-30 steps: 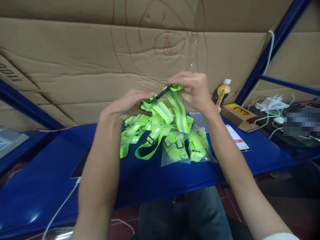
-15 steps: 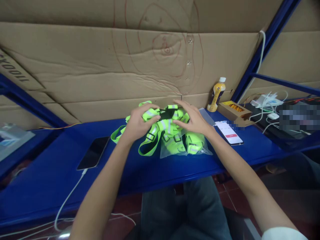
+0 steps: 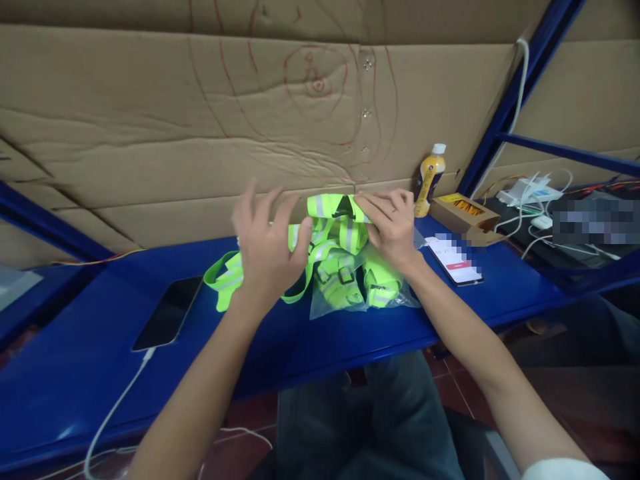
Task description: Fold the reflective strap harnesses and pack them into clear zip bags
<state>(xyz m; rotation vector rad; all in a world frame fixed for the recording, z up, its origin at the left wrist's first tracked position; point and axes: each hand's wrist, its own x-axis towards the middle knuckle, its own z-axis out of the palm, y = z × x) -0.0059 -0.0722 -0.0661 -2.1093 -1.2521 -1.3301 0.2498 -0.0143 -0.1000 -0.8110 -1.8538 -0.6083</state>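
In the head view, my right hand point(image 3: 393, 223) is closed on the end of a neon yellow-green reflective strap point(image 3: 325, 205) with silver bands and a black patch, raised above the pile. My left hand point(image 3: 273, 243) has its fingers spread and slightly blurred, left of that strap and in front of other straps. More reflective strapping lies below, with a loose loop point(image 3: 227, 277) at the left. Two clear plastic bags, a left one point(image 3: 340, 283) and a right one point(image 3: 383, 283), hold folded neon straps with black buckles.
A dark phone point(image 3: 170, 313) on a white cable lies left on the blue table point(image 3: 300, 347). To the right are a lit phone point(image 3: 455, 260), a yellow drink bottle point(image 3: 430, 180) and an open cardboard box point(image 3: 465, 217). Cardboard point(image 3: 150, 120) walls the back.
My left hand has come off the straps and spread its fingers. My right hand has closed on the strap and lifted its end. The view has shifted slightly.
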